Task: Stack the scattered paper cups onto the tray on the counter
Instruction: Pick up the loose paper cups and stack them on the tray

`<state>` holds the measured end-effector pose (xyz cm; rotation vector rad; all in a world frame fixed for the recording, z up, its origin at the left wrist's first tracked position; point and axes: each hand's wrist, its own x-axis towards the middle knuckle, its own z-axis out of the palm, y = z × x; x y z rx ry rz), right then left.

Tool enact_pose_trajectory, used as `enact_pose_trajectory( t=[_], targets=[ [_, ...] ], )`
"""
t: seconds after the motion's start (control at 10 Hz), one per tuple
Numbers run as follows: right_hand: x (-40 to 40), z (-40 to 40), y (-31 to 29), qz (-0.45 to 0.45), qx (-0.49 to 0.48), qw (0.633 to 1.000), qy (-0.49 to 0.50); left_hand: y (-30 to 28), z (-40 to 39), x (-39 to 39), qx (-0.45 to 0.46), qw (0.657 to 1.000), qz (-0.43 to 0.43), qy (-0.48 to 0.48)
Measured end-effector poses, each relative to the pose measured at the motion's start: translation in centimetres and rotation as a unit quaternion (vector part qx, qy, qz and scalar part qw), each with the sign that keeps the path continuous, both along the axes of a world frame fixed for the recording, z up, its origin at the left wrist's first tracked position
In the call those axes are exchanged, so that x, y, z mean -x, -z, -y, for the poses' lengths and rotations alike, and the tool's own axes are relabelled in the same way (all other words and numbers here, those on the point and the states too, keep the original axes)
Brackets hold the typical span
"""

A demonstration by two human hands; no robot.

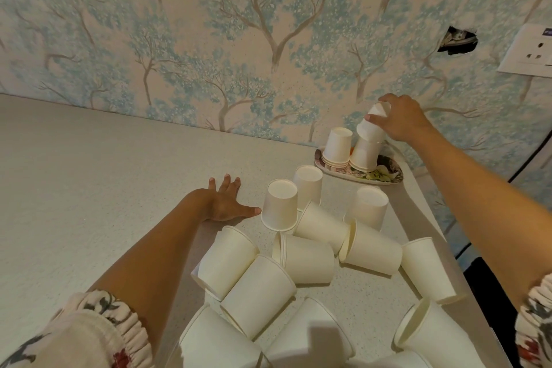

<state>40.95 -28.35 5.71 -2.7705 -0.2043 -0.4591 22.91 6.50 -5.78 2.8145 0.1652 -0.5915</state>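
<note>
- Right hand: reaches to the far right of the surface; its grip is clamped on an upside-down paper cup, thumb on the near side and fingers over the closed base.
- Held cup: tilted, mouth pointing down and slightly toward the viewer, rim directly above and apparently touching the top of the right-hand stack on the tray.
- Key relation: the stack lies straight below the grip. The held cup's long axis leans off the stack's near-upright axis, so the coming move probably calls for righting the cup, then sliding it down.
- Tray: a small patterned oval dish near the wall, carrying two stacks of upside-down cups; the left-hand stack stands just beside the right one.
- Left hand: grip apart, fingers spread flat on the surface, thumb tip just beside an upside-down loose cup; it holds nothing.
- Scattered cups: three stand upside down between the left hand and the tray; many more lie on their sides in a heap nearer the viewer, several touching one another.
- Nearer hand: the left hand is nearer the loose cups, the right nearer the tray.
- Progress, as a judgement: early, since most cups are off the tray.
- Risk: a skewed push could topple the stack.
</note>
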Motion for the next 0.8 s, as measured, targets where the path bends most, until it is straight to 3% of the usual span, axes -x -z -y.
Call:
enact_pose_trajectory(
  t=[0.2, 0.4, 0.5, 0.6, 0.7, 0.8],
  targets=[
    [-0.3, 0.6, 1.5, -0.019, 0.005, 1.0, 0.016, 0.1, -0.1, -0.1, 0.002, 1.0, -0.001, 0.0],
    [1.1, 0.3, 1.3, 0.048, -0.035, 0.998, 0.015, 0.2, -0.2, -0.2, -0.004, 1.0, -0.004, -0.001],
    [2.9, -1.4, 0.8, 0.069, -0.07, 0.994, -0.042, 0.1, -0.1, -0.1, -0.005, 1.0, -0.004, -0.002],
    [4.9, -3.3, 0.5, 0.034, -0.109, 0.986, -0.124, 0.0, -0.1, -0.1, -0.006, 1.0, -0.006, -0.002],
    [8.4, -6.3, 0.4, -0.098, -0.118, 0.951, -0.27, -0.1, 0.0, -0.1, -0.005, 1.0, -0.007, -0.003],
    [10.2, -7.9, 0.8, -0.197, -0.069, 0.924, -0.321, -0.1, 0.0, -0.1, -0.006, 1.0, -0.007, -0.003]
  ],
)
